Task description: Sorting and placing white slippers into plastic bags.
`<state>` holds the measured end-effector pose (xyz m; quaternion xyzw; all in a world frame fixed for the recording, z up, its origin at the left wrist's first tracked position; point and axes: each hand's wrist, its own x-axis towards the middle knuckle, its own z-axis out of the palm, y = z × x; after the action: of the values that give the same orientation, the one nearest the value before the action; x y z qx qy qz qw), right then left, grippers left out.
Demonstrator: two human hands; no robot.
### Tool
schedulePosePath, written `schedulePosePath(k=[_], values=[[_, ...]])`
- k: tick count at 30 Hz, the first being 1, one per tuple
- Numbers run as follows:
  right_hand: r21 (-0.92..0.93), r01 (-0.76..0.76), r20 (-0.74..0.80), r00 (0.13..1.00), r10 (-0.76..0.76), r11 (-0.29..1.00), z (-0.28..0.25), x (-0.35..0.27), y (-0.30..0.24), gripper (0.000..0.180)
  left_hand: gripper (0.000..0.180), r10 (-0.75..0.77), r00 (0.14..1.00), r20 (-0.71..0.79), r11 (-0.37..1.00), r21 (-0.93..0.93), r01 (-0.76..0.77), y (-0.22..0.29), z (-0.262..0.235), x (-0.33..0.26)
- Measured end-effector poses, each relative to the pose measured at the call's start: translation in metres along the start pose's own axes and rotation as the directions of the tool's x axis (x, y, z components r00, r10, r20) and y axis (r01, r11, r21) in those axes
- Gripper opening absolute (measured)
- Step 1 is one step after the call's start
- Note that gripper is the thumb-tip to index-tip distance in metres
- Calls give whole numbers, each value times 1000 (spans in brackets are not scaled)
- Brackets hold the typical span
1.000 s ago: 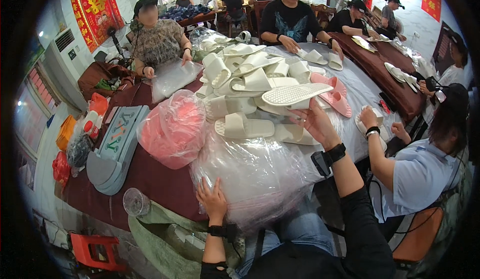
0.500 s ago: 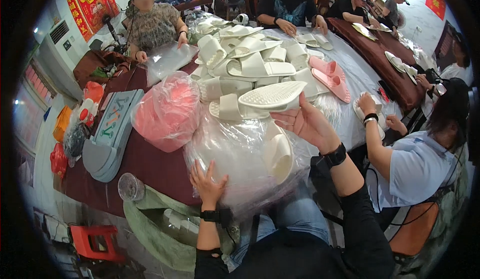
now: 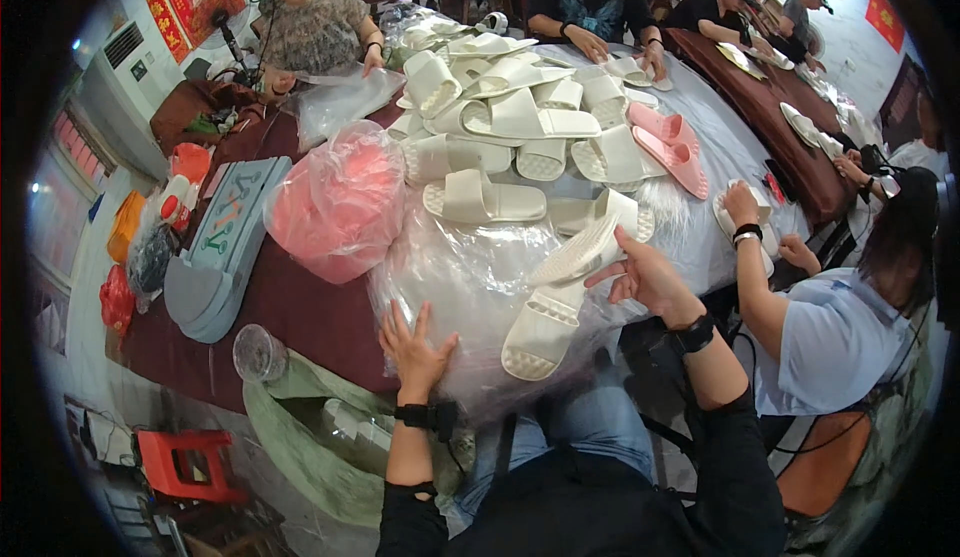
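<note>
A white slipper (image 3: 577, 252) leans sole up across a second white slipper (image 3: 541, 335) at the table's near edge. Right beside the leaning slipper is my right hand (image 3: 655, 279), thumb raised at its edge and fingers spread leftward; whether they still touch is unclear. My left hand (image 3: 415, 349) lies flat with fingers spread on a stack of clear plastic bags (image 3: 455, 302). Beyond the bags rises a pile of white slippers (image 3: 500, 107), with a single one (image 3: 480, 198) lying closer. A pink pair (image 3: 672, 152) rests at the pile's right.
A bagged pink bundle (image 3: 335, 202) and a grey folded board-like item (image 3: 228, 247) sit left. A clear tub (image 3: 260, 353) is near a green sack (image 3: 300, 437). A red stool (image 3: 190, 465) stands lower left. Several other people work around the tables, one close on my right (image 3: 830, 337).
My right hand has brought the upturned slipper down toward me onto the other slipper, and its fingers have spread. That other slipper has shifted nearer and turned. My left hand stays on the bags.
</note>
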<state>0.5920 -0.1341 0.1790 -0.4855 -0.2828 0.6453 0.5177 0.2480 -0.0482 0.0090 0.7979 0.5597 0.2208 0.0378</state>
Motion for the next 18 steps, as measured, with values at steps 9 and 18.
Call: schedulePosePath(k=[9,18], values=[[-310,-84,-69,995,65,947,36,65,38,34,75,10,1000,-15,999,44,-9,-2,2,7],[-877,333,271,938,-217,346,58,61,67,40,78,9,1000,-8,999,48,-9,-8,8,-3]])
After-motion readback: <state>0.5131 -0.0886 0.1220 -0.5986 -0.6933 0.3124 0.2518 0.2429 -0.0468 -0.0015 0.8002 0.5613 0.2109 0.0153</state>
